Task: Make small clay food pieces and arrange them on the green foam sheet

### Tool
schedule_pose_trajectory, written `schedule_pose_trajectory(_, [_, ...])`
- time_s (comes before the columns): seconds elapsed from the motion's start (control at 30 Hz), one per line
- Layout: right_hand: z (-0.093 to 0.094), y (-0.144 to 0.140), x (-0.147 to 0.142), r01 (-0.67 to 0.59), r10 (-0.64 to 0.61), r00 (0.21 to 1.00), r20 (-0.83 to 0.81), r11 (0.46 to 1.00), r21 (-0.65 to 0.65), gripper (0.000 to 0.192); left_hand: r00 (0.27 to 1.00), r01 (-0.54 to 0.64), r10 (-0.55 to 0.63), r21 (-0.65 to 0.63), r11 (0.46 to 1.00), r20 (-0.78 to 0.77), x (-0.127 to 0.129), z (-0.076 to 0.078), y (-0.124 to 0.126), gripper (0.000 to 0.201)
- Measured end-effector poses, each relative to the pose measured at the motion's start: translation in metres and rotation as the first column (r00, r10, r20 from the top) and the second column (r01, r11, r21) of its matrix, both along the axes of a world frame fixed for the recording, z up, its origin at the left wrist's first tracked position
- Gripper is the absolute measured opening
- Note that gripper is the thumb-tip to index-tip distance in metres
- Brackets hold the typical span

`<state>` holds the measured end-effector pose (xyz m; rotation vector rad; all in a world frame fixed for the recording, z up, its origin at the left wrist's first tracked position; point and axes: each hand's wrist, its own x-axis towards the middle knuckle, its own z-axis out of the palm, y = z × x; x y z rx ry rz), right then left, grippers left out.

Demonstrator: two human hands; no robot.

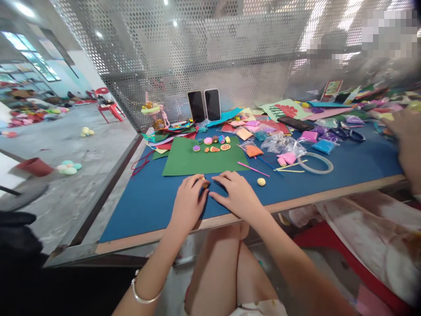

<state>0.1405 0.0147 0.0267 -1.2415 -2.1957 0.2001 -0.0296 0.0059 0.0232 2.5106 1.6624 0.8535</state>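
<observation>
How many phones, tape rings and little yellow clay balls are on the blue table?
Phones: 2, standing side by side against the mesh wall, one and the other.
Tape rings: 1, the clear tape ring lying flat.
Yellow clay balls: 1, the yellow ball to the right of the right hand.
Total: 4

open blue tabletop (pixel 138 206) to my left; green sheet (pixel 184 164) ahead, pink stick (pixel 253 169) and yellow ball (pixel 261 181) crowd my right.
</observation>
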Motion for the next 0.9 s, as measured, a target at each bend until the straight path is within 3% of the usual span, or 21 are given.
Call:
schedule_pose_trajectory(0.2, [-0.006, 0.004, -0.012, -0.008, 0.010, 1.000, 0.023, 0.999, -0.049, 0.029, 0.994, 0.025, -0.020, -0.052, 0.998, 0.106, 0.000, 0.000, -0.001, 0.025])
schedule_pose_trajectory(0.37, [-0.005, 0.003, -0.009, -0.065, 0.064, 0.998, -0.010, 0.994, -0.085, 0.026, 0.985, -0.072, 0.086, -0.095, 0.993, 0.151, 0.001, 0.003, 0.000, 0.030])
schedule_pose_trajectory(0.5, [-0.004, 0.003, -0.008, -0.132, 0.111, 0.976, -0.186, 0.986, -0.105, 0.020, 0.970, -0.075, 0.094, -0.090, 0.993, 0.226, 0.002, 0.005, 0.000, 0.024])
schedule_pose_trajectory(0.67, [-0.004, 0.003, -0.006, -0.176, 0.059, 0.864, -0.500, 0.966, -0.190, 0.027, 0.858, 0.075, 0.023, -0.170, 0.983, 0.513, 0.002, 0.009, -0.007, 0.019])
schedule_pose_trajectory(0.77, [-0.004, 0.003, -0.005, -0.215, 0.044, 0.833, -0.551, 0.944, -0.250, 0.015, 0.819, 0.097, 0.028, -0.187, 0.978, 0.572, 0.003, 0.010, -0.008, 0.020])
schedule_pose_trajectory(0.9, [-0.005, 0.003, -0.004, -0.209, 0.020, 0.803, -0.596, 0.945, -0.250, 0.015, 0.821, 0.087, 0.058, -0.224, 0.971, 0.568, 0.004, 0.009, -0.008, 0.020])
